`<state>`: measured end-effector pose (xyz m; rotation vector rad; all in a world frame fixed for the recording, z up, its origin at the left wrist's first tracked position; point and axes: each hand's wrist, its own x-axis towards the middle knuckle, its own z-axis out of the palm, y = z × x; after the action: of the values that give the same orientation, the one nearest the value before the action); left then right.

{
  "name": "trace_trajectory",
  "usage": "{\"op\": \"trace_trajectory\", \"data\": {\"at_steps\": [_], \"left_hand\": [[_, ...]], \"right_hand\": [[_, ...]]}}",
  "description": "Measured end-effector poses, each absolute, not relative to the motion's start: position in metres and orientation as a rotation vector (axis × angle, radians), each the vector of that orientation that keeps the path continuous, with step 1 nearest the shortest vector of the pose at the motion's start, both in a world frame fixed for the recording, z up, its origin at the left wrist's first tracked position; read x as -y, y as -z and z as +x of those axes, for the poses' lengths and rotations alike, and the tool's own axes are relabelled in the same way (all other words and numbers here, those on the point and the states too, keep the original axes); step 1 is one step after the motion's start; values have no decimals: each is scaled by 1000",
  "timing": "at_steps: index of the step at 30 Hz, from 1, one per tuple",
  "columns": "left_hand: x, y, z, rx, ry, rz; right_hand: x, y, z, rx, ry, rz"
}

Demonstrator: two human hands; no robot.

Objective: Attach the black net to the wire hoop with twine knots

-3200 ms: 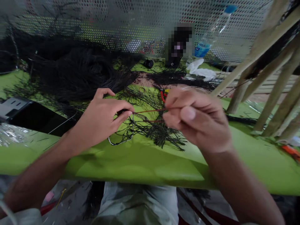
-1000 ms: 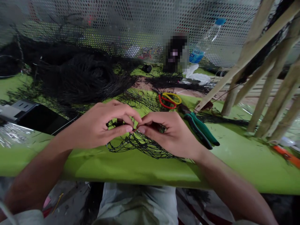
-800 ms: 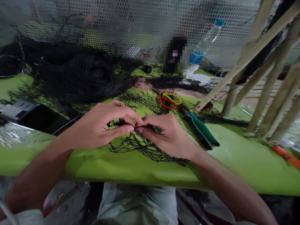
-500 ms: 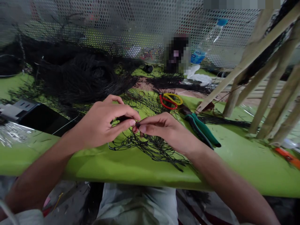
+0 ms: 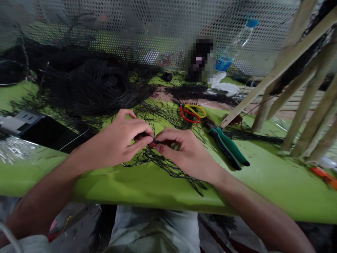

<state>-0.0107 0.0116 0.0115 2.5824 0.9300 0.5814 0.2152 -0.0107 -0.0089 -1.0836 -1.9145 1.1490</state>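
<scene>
Over the green tabletop, my left hand and my right hand meet fingertip to fingertip. Both pinch a piece of black netting, whose knotted strands hang below my fingers and spread over the table toward the right. The exact bit between the fingertips is small and partly covered by them. Just beyond my right hand lie scissors with one red and one yellow handle loop. Pliers with green and black handles rest to the right of that hand.
A big heap of black netting covers the back left. At left sit a dark power bank and a bundle of silvery wires. Wooden sticks lean at right, near an orange tool. A plastic bottle stands behind.
My right fingers have shifted slightly and arched higher, opening a gap between thumb and palm. Both hands stay pinched together on the netting. The tools have not moved on the table.
</scene>
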Motion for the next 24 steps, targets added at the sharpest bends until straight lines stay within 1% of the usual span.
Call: {"op": "trace_trajectory", "data": {"at_steps": [3, 8, 12, 14, 16, 20, 22, 24], "left_hand": [[-11, -10, -11, -947, -545, 2558], [-11, -8, -12, -937, -519, 2538], [-10, -7, -12, -919, -532, 2544], [-9, -8, -12, -928, -537, 2545], [-8, -8, -11, -926, -528, 2549], [-6, -9, -11, -926, -551, 2557], [-7, -8, -11, -954, -580, 2553], [-9, -8, -12, -986, -611, 2556]], "right_hand": [[15, 17, 210, 2019, -624, -1017], [13, 30, 210, 2048, -66, -857], [7, 29, 216, 2181, 395, -609], [6, 26, 218, 2250, 561, -503], [6, 24, 219, 2315, 653, -452], [8, 22, 221, 2369, 721, -441], [8, 23, 222, 2362, 690, -438], [8, 26, 222, 2338, 552, -439]]}}
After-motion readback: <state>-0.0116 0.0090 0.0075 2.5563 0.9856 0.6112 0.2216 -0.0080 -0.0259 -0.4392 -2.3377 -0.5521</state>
